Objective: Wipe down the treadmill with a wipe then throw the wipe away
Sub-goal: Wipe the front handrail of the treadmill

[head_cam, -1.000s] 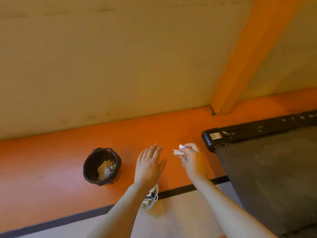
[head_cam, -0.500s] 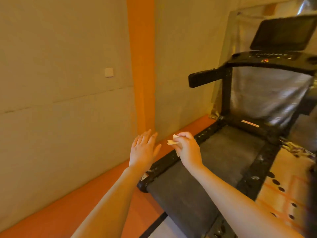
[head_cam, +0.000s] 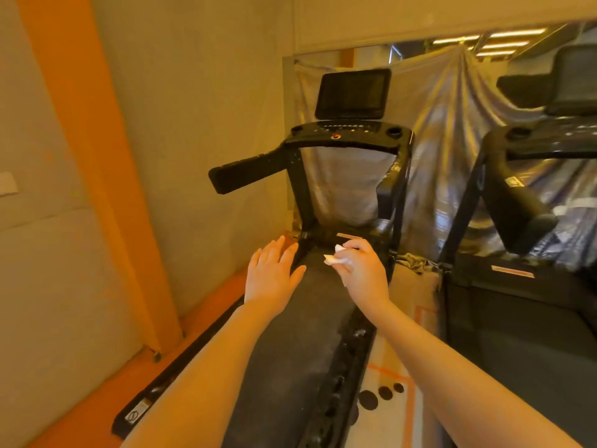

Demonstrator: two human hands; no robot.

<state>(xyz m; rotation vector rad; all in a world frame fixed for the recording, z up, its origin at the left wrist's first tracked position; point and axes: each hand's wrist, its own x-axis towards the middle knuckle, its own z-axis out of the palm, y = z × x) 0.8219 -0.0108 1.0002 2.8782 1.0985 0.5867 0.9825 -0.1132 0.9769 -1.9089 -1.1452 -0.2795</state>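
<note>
Over the treadmill's [head_cam: 290, 350] dusty, matte grey belt, the left hand [head_cam: 271, 276] spreads flat, fingers apart; the right hand [head_cam: 361, 270] pinches a crumpled white wipe [head_cam: 336, 258]. Beyond stands a glossy black console [head_cam: 349, 137]. Since a moment ago, the view has swung to face it squarely.
</note>
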